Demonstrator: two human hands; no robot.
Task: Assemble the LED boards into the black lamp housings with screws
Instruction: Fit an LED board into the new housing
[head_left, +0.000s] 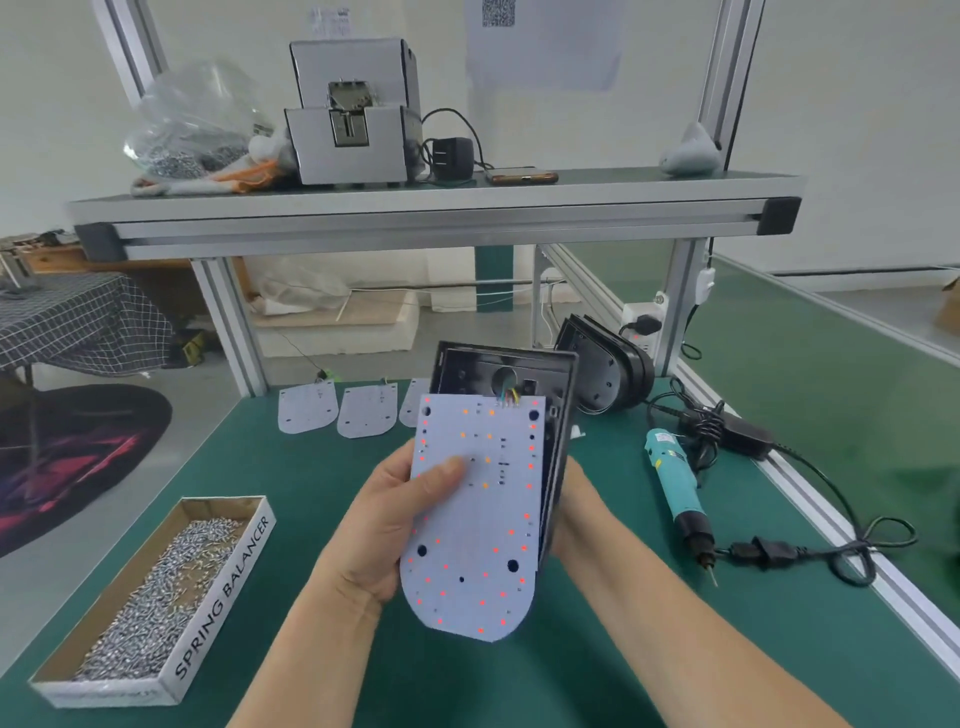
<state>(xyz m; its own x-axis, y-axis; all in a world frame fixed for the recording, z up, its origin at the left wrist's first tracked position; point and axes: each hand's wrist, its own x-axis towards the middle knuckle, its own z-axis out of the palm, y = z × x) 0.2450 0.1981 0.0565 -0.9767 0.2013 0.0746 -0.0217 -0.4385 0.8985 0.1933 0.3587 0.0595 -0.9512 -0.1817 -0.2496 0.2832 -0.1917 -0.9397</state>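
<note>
I hold a white LED board with red and orange LED dots upright above the green table. My left hand grips its left edge, thumb pressed on the board's face. Directly behind it stands a black lamp housing, joined to the board by coloured wires at the top. My right hand holds the housing from behind on the right and is mostly hidden. More white LED boards lie flat at the table's back. Another black housing leans at the back right.
A cardboard tray marked SPRING BALANCER holds many screws at front left. A teal electric screwdriver lies on the right with its cable and adapter. An aluminium shelf overhead carries a screw feeder machine, a bag of screws and a phone.
</note>
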